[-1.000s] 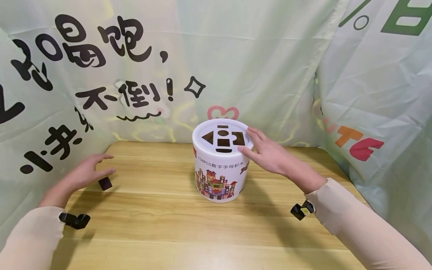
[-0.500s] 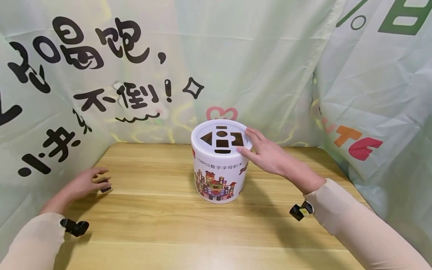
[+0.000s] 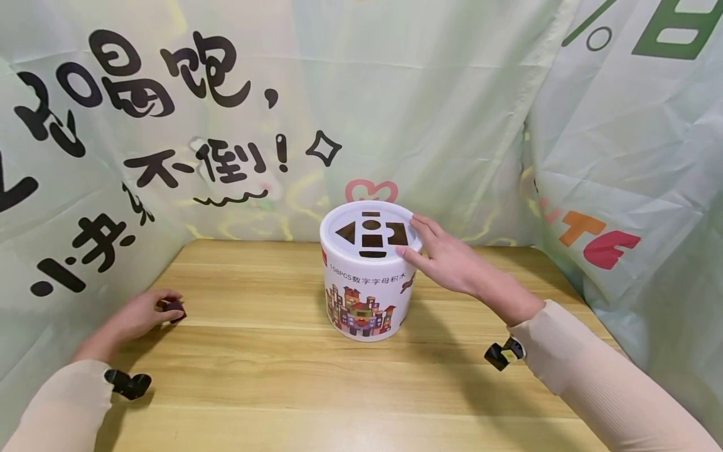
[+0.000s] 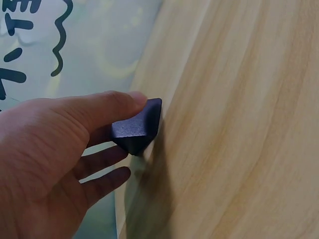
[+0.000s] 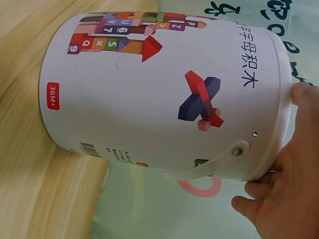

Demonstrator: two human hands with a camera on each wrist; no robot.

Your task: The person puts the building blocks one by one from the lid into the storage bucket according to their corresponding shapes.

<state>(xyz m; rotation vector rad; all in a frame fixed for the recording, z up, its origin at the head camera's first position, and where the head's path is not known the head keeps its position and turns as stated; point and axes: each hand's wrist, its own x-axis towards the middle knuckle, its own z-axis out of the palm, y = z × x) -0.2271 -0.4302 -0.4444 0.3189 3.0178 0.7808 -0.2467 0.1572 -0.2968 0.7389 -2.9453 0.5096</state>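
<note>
Low over the left of the table, my left hand (image 3: 134, 314) pinches a dark purple toy block (image 4: 137, 124) between thumb and fingers. The left wrist view shows the thumb on top of the block and its pointed end facing the wood. A white block bucket (image 3: 367, 298) stands upright near the middle, printed with colourful building blocks. Its white lid (image 3: 390, 215) has cut-out holes, among them a triangle, a circle and a square. My right hand (image 3: 452, 260) rests on the lid's right rim, thumb at the near side and fingers stretched along the far side.
The bucket's white handle (image 5: 209, 167) hangs down its side. A wooden table (image 3: 254, 376) lies under everything. Pale green printed cloth (image 3: 440, 125) walls in the back and both sides, close beside my left hand.
My left hand has come down from above the block and taken hold of it between thumb and fingers. My right hand stays on the bucket's rim.
</note>
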